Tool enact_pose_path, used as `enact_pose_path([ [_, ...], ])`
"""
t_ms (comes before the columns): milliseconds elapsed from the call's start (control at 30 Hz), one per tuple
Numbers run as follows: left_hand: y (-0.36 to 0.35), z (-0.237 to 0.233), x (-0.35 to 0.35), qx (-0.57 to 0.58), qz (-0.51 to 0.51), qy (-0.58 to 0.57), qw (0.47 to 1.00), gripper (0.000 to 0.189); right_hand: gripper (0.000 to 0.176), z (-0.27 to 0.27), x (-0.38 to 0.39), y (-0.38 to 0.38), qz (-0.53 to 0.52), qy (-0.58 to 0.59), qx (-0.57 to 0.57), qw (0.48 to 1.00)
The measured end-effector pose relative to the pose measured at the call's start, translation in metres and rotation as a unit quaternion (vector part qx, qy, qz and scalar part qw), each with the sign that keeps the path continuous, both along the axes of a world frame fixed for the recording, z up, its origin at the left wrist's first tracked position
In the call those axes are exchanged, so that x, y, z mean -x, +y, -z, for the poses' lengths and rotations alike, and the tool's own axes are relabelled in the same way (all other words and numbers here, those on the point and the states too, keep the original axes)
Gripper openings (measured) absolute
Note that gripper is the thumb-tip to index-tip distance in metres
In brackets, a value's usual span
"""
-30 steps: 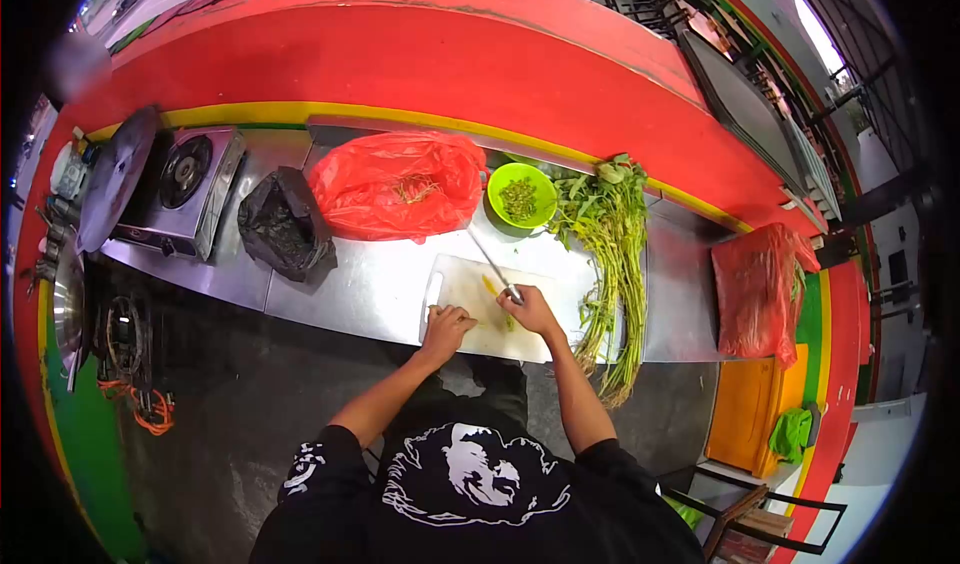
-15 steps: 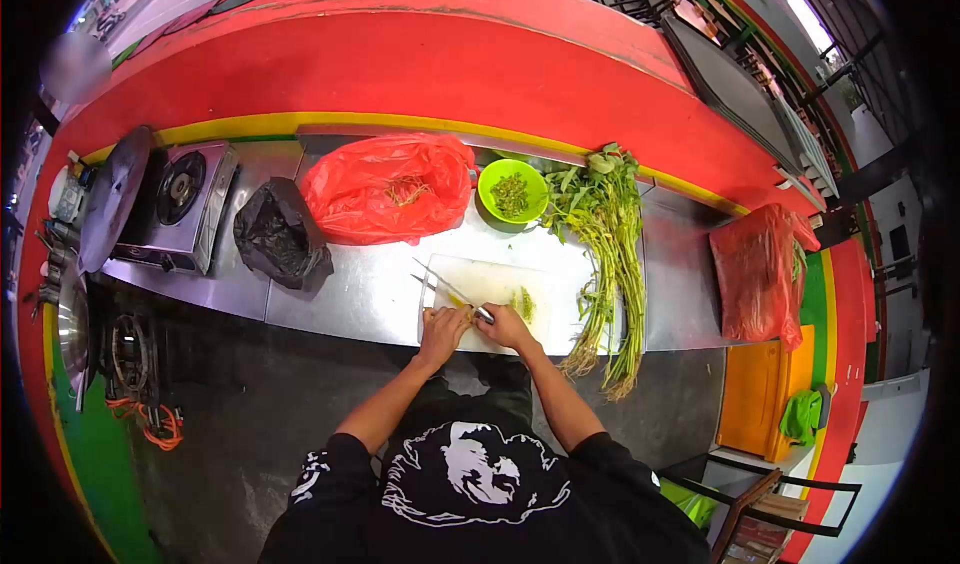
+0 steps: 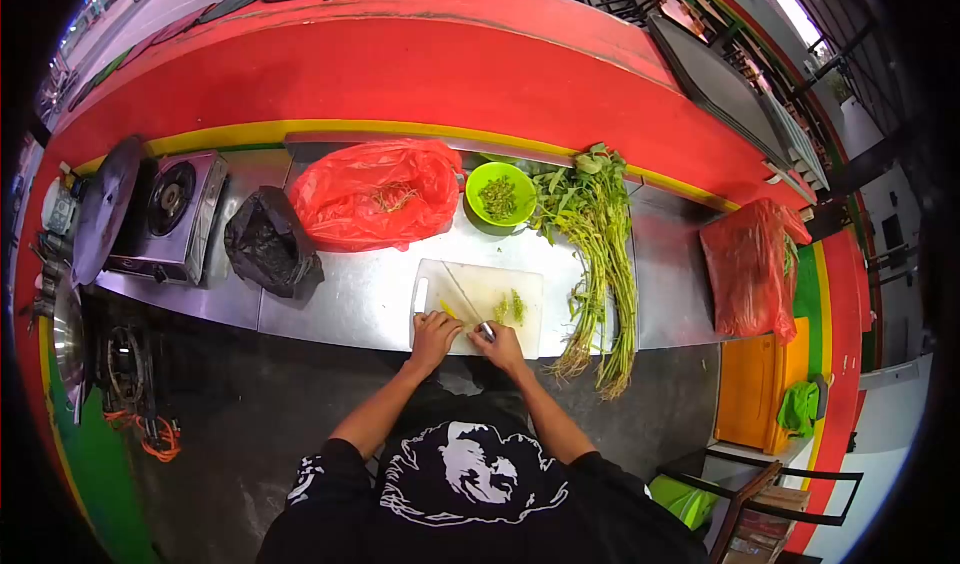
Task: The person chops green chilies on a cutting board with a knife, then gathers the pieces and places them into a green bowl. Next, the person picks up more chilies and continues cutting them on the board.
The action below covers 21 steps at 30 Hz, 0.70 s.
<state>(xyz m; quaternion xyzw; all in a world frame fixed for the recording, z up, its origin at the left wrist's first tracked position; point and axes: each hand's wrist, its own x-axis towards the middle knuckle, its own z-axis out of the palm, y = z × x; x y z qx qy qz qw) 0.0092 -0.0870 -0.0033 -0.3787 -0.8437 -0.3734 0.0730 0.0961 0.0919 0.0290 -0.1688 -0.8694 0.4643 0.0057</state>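
Observation:
A white cutting board [image 3: 522, 279] lies at the counter's front edge, with small chopped green pieces [image 3: 517, 307] on it. My right hand [image 3: 502, 346] is closed round the handle of a knife [image 3: 465, 296], whose thin blade points away and to the left across the board. My left hand [image 3: 436, 338] rests at the board's front left corner with its fingers bent together. Just beyond those fingers shows a slim yellow piece [image 3: 447, 309], too small to name. Whatever the left fingers press on is hidden.
Behind the board stands a green bowl [image 3: 498, 222] of cut greens. To the right lie long-stemmed leafy greens with roots [image 3: 607, 274]. An open red plastic bag [image 3: 350, 209], a black bag [image 3: 270, 244] and a gas stove [image 3: 190, 209] are leftward. Another red bag [image 3: 750, 274] stands far right.
The knife and right hand have turned a little, and the hands sit slightly farther apart. More green pieces lie beside the small pile. The whole view has shifted slightly.

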Motion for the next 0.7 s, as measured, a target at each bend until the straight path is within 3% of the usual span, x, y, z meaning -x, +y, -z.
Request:
enact_pose_path([
  [700, -0.001, -0.004, 0.003, 0.010, 0.007, -0.015, 1.000, 0.010, 0.026, 0.008, 0.005, -0.013, 0.027, 0.031, 0.026, 0.999],
])
